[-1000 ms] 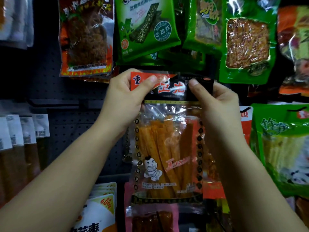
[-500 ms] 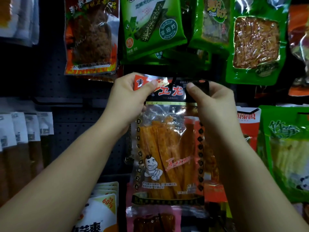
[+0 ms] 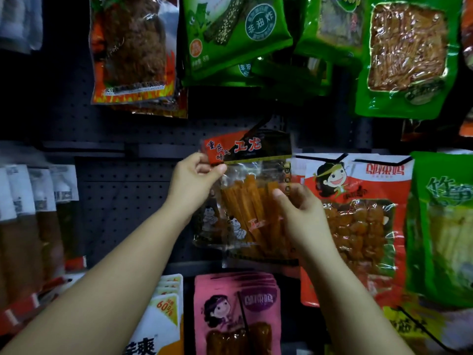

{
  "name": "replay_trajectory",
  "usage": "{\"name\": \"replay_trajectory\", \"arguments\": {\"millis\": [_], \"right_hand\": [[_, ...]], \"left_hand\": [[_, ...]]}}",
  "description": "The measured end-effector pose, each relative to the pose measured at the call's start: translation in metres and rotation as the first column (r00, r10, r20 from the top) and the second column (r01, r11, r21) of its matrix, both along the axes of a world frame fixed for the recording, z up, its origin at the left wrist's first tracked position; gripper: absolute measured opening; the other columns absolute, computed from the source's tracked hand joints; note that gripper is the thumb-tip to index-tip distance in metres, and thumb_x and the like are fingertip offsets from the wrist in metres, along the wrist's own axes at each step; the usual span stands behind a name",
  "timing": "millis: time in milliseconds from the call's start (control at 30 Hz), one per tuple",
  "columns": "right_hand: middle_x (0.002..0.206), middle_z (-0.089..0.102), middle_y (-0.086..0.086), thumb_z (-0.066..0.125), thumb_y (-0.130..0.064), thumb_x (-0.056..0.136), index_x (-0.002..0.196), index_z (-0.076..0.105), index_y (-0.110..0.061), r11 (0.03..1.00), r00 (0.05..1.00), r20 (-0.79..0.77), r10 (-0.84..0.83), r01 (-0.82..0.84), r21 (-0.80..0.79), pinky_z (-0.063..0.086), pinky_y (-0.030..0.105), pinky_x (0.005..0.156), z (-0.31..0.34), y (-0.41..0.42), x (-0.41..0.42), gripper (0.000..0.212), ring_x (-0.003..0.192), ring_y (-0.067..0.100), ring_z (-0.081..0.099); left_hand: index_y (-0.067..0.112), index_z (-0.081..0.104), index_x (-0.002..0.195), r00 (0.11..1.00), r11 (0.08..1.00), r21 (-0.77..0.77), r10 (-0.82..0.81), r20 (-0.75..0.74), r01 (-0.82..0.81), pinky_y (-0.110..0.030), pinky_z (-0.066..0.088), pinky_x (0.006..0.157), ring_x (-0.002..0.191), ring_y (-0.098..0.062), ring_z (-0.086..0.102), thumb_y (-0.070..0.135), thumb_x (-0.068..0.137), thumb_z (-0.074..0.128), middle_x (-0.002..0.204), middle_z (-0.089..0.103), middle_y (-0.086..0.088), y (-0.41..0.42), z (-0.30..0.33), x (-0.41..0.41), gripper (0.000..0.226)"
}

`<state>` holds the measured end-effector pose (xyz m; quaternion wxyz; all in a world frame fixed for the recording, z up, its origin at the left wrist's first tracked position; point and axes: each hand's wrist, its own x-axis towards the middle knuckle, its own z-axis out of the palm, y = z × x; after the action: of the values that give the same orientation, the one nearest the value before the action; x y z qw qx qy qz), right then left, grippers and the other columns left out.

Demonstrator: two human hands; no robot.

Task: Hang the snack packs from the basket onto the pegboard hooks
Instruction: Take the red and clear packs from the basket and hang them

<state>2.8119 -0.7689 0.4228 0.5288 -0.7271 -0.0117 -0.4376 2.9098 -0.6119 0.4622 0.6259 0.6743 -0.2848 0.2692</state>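
Observation:
A clear snack pack (image 3: 245, 201) of orange sticks, with a red and black header, hangs tilted in front of the dark pegboard (image 3: 122, 196). A black hook (image 3: 256, 128) reaches its header from above. My left hand (image 3: 192, 180) pinches the header's lower left corner. My right hand (image 3: 299, 213) is lower, at the pack's right edge, thumb on the front and fingers curled round the side. A second pack of the same kind shows behind it. The basket is out of view.
Hanging packs crowd the board: a red one (image 3: 358, 226) just right, green ones (image 3: 445, 226) far right and above (image 3: 230, 34), a brown-orange one (image 3: 133, 47) upper left, pink ones (image 3: 235, 303) below. Bare pegboard lies left of the held pack.
My right hand has left the header and slid down to the pack's right side. The pack now tilts, its header higher against the board. The view has shifted down and left.

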Motion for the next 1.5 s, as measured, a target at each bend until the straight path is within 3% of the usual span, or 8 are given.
{"name": "replay_trajectory", "arguments": {"millis": [233, 433, 567, 700, 833, 967, 1167, 1500], "right_hand": [[0.072, 0.059, 0.009, 0.054, -0.029, 0.094, 0.081, 0.059, -0.008, 0.999, 0.993, -0.106, 0.045, -0.042, 0.029, 0.052, 0.051, 0.075, 0.001, 0.001, 0.045, 0.026, 0.069, 0.028, 0.057], [0.093, 0.056, 0.007, 0.051, -0.036, 0.095, 0.099, 0.059, -0.01, 1.0, 0.984, -0.178, 0.024, -0.021, 0.016, 0.044, 0.033, 0.079, 0.0, -0.008, 0.086, 0.027, 0.089, 0.021, 0.052], [0.135, 0.054, 0.01, 0.051, -0.037, 0.096, 0.135, 0.049, -0.008, 1.0, 0.973, -0.228, -0.023, 0.025, 0.009, 0.04, 0.043, 0.106, 0.001, -0.007, 0.1, 0.049, 0.126, 0.025, 0.049], [0.119, 0.061, 0.009, 0.055, -0.035, 0.094, 0.124, 0.054, -0.007, 0.999, 0.971, -0.236, -0.03, 0.04, 0.037, 0.046, 0.045, 0.097, -0.004, -0.007, 0.108, 0.042, 0.111, 0.025, 0.057], [0.095, 0.059, 0.0, 0.059, -0.028, 0.092, 0.115, 0.052, -0.014, 0.991, 0.974, -0.225, 0.022, 0.009, 0.136, 0.054, 0.039, 0.078, -0.02, -0.007, 0.106, 0.028, 0.083, 0.017, 0.059], [0.102, 0.06, 0.001, 0.064, -0.024, 0.089, 0.113, 0.05, -0.018, 0.984, 0.991, -0.136, -0.011, 0.035, 0.177, 0.047, 0.015, 0.059, -0.033, -0.001, 0.092, 0.028, 0.072, 0.004, 0.058], [0.118, 0.055, 0.001, 0.065, -0.019, 0.087, 0.112, 0.049, -0.024, 0.996, 0.996, 0.002, -0.092, 0.092, 0.016, 0.043, 0.026, 0.095, -0.06, 0.021, 0.03, 0.03, 0.108, 0.013, 0.053], [0.071, 0.066, -0.01, 0.061, -0.026, 0.083, 0.084, 0.067, -0.027, 0.98, 0.992, -0.123, 0.001, 0.024, 0.2, 0.048, 0.016, 0.063, -0.178, 0.032, -0.15, 0.006, 0.064, 0.003, 0.06]], "left_hand": [[0.009, 0.058, 0.115, 0.993, 0.996, 0.008, 0.088, -0.081, -0.087, -0.023, 0.046, 0.073, 0.082, -0.01, 0.063, 0.021, 0.086, 0.067, 0.085, 0.067, 0.005, 0.002, -0.008, 0.029, 0.032], [0.016, 0.058, 0.101, 0.974, 0.975, 0.036, 0.22, -0.058, -0.218, -0.027, 0.05, 0.067, 0.076, -0.013, 0.065, 0.024, 0.086, 0.068, 0.085, 0.069, 0.004, -0.001, -0.01, 0.049, 0.02], [0.022, 0.056, 0.09, 0.97, 0.974, 0.045, 0.226, -0.092, -0.223, -0.039, 0.055, 0.081, 0.083, -0.022, 0.066, 0.019, 0.085, 0.068, 0.085, 0.068, 0.001, -0.001, -0.014, 0.057, 0.012], [0.019, 0.059, 0.092, 0.958, 0.97, 0.069, 0.24, -0.158, -0.232, -0.036, 0.054, 0.08, 0.078, -0.02, 0.064, 0.014, 0.085, 0.067, 0.082, 0.067, -0.001, 0.01, -0.032, 0.065, 0.012], [0.024, 0.059, 0.085, 0.962, 0.983, 0.055, 0.184, -0.202, -0.176, -0.035, 0.053, 0.082, 0.075, -0.017, 0.063, 0.012, 0.086, 0.066, 0.077, 0.065, 0.0, 0.025, -0.052, 0.064, 0.014], [0.027, 0.061, 0.083, 0.977, 0.993, -0.005, 0.115, -0.182, -0.118, -0.029, 0.052, 0.075, 0.075, -0.016, 0.063, 0.011, 0.086, 0.065, 0.078, 0.065, 0.001, 0.03, -0.062, 0.044, 0.016], [0.032, 0.063, 0.085, 0.988, 0.993, -0.073, -0.1, -0.116, 0.092, -0.011, 0.05, 0.063, 0.07, 0.001, 0.064, 0.017, 0.086, 0.066, 0.079, 0.067, 0.01, 0.027, -0.085, -0.034, 0.015], [0.031, 0.062, 0.089, 0.884, 0.922, -0.076, -0.386, -0.264, 0.38, -0.01, 0.047, 0.063, 0.069, 0.001, 0.062, 0.02, 0.084, 0.061, 0.076, 0.066, 0.016, 0.033, -0.198, -0.166, 0.012]]}}
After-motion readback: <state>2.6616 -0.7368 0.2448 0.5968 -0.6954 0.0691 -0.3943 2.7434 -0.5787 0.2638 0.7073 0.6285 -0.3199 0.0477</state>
